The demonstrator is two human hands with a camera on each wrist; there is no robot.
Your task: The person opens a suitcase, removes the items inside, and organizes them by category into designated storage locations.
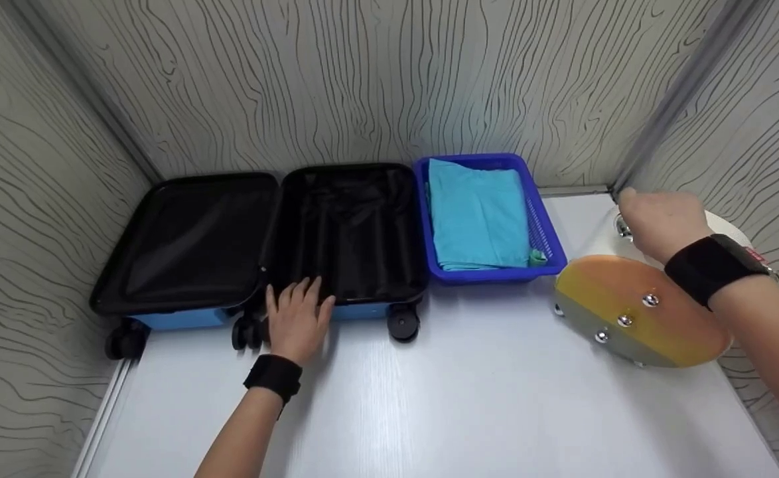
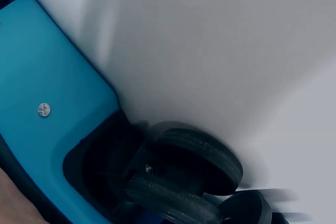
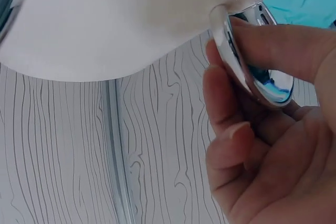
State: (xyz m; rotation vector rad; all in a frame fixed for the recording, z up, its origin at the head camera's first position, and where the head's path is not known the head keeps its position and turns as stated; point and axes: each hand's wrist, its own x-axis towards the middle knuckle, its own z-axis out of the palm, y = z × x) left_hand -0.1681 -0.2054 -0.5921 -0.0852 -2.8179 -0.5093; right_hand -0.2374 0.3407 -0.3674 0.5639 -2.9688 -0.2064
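An open suitcase (image 1: 363, 239), black inside with a blue shell, lies flat with both halves spread. On the near edge of its right half rests my left hand (image 1: 296, 318), fingers straight and reaching over the black rim. One caster wheel (image 2: 199, 156) and the blue shell (image 2: 68, 72) fill the left wrist view. My right hand (image 1: 665, 222) grips a shiny silver loop (image 3: 226, 51) with curled fingers and thumb. The loop is on a white bag-like item (image 3: 105, 30), tipped so its oval base (image 1: 628, 279), orange, yellow and grey with several silver studs, faces the head camera.
Right of the suitcase stands a blue plastic basket (image 1: 482, 274) holding folded turquoise cloth (image 1: 479, 216) and a small green item (image 1: 537, 257). Wood-grain patterned walls (image 1: 363, 79) enclose the white table (image 1: 429, 398) at the back and both sides.
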